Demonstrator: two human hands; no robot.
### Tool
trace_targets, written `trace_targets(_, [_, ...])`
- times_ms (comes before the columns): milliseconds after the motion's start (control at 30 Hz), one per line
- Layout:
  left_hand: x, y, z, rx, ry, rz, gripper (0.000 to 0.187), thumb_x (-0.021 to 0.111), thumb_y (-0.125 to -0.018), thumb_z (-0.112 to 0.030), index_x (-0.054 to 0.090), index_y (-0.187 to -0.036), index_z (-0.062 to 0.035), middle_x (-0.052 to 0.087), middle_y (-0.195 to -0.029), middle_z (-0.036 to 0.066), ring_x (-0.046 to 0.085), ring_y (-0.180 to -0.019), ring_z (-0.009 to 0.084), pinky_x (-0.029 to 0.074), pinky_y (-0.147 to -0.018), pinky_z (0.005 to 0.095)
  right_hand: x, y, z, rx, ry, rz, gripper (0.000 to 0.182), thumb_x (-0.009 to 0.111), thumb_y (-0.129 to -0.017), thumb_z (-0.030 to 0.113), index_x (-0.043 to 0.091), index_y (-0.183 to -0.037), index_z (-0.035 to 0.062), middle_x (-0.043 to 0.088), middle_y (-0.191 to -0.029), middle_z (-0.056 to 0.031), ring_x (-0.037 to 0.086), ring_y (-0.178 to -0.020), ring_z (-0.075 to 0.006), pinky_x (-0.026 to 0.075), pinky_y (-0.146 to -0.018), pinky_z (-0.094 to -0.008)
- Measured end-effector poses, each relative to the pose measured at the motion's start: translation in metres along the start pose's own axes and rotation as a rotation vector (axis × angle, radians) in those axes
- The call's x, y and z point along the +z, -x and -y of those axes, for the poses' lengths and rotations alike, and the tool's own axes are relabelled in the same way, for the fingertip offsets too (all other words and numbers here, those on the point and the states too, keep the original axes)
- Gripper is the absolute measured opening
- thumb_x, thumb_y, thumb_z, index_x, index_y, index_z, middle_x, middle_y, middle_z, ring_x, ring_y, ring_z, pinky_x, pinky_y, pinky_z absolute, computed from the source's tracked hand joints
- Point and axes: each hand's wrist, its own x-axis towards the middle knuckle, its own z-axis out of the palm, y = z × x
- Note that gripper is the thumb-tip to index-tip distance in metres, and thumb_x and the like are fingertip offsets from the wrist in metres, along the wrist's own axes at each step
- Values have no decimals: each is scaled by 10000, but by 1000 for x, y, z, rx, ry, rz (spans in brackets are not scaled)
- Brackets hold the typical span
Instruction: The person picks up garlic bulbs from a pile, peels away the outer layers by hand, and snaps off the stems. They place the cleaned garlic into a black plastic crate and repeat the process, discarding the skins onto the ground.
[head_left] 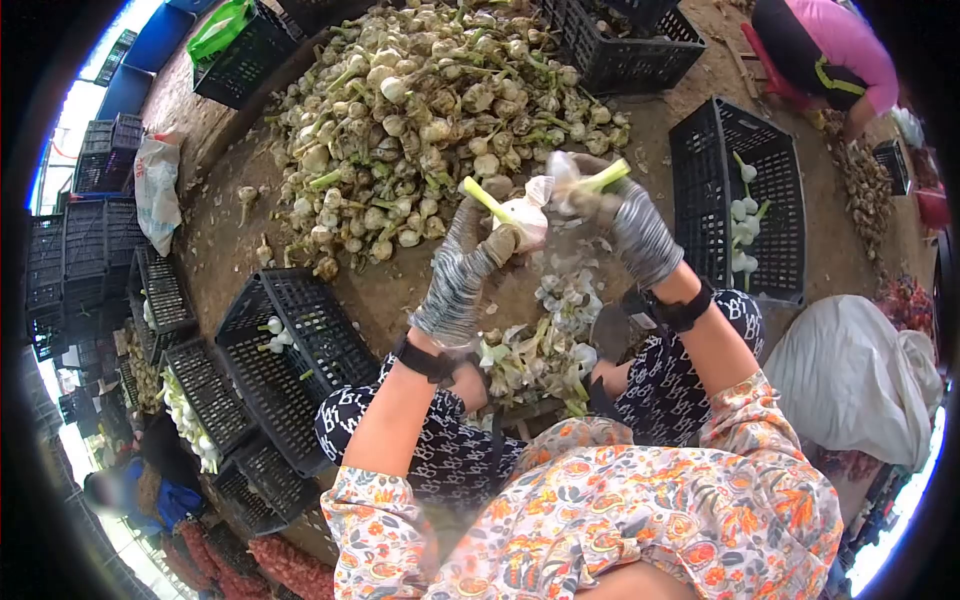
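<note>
My left hand (462,265), in a grey-streaked work glove, is closed round a garlic bulb (525,220) with a short cut green stem and pale pinkish skin. Beside it, my right hand (632,225), gloved the same way, grips a second garlic bulb (565,175) with a green stem pointing up and right. Motion smears this bulb and the right fingers. Loose skin shows between the two hands. Below them, peeled garlic skins (540,360) lie heaped between my feet. Just beyond my hands rises a large pile of unpeeled garlic (400,130).
A black crate (255,345) at left and another (690,150) at right each hold a few white bulbs. More crates (625,60) stand behind the pile. A white sack (850,370) sits at right. A person in pink (840,45) bends over at upper right.
</note>
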Motion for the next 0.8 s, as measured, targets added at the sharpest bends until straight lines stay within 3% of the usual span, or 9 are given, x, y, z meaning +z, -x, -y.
trace_targets(67, [0, -1, 3, 3, -107, -50, 679, 705, -733, -272, 361, -1278, -59, 527, -1081, 66, 546, -901, 145, 474, -697, 262, 12, 11, 9, -11, -58, 105, 444, 666, -764, 81, 483, -1167, 40, 608, -931, -60, 580, -810, -109, 507, -676, -228])
trace_targets(200, [1, -3, 2, 15, -242, 37, 565, 699, -742, -173, 415, -1221, -74, 572, -966, 48, 563, -790, 117, 474, -620, 239, 15, 15, 3, -30, 214, 94, 261, 641, -778, 57, 567, -1029, 46, 610, -893, -22, 558, -776, -75, 492, -663, -222])
trace_targets(300, [-4, -6, 10, 88, -351, -138, 516, 678, -764, -123, 439, -1218, -72, 574, -967, 48, 557, -752, 91, 466, -579, 213, 14, 14, -9, -147, 326, -45, 143, 630, -789, 59, 590, -926, 45, 605, -867, -21, 545, -744, -57, 478, -643, -218])
trace_targets(433, [-9, -10, 24, 132, -290, -257, 405, 651, -799, -114, 498, -1161, -16, 579, -1015, 51, 569, -771, 96, 484, -604, 220, 21, 20, -28, -429, 501, -181, 212, 577, -740, -27, 556, -942, 36, 604, -846, -83, 577, -715, -146, 473, -640, -257])
trace_targets(467, [-8, -13, 29, 269, -333, -239, 352, 658, -796, -122, 535, -1104, -6, 589, -1006, 56, 578, -775, 106, 493, -629, 230, 21, 20, -29, -480, 546, -186, 267, 556, -704, -57, 542, -955, 33, 598, -846, -108, 587, -739, -188, 477, -663, -273])
trace_targets(567, [0, -10, 23, 172, -113, -224, 325, 661, -793, -119, 549, -1080, -18, 602, -956, 55, 580, -761, 102, 495, -645, 233, 22, 22, -29, -450, 544, -202, 270, 573, -702, -50, 548, -957, 36, 589, -840, -105, 591, -765, -186, 477, -673, -282])
trace_targets(667, [-3, -9, 20, 126, -162, -293, 248, 659, -793, -108, 564, -1008, -28, 607, -877, 33, 576, -748, 90, 493, -641, 228, 31, 23, -31, -569, 446, -93, 288, 582, -696, -48, 549, -970, 33, 579, -836, -110, 593, -762, -199, 479, -665, -287])
trace_targets(767, [-3, -7, 22, 98, -214, -309, 206, 647, -798, -83, 565, -980, -33, 601, -866, 22, 570, -750, 83, 488, -643, 220, 27, 16, -21, -755, 890, -106, 292, 575, -701, -62, 544, -977, 27, 576, -840, -100, 589, -758, -197, 481, -630, -272])
trace_targets(800, [-2, -7, 23, 82, -231, -303, 192, 641, -800, -72, 566, -973, -35, 599, -865, 19, 567, -754, 81, 486, -645, 218, 24, 15, -22, -689, 817, -87, 248, 574, -729, -56, 536, -960, 25, 582, -818, -76, 585, -736, -155, 484, -610, -259])
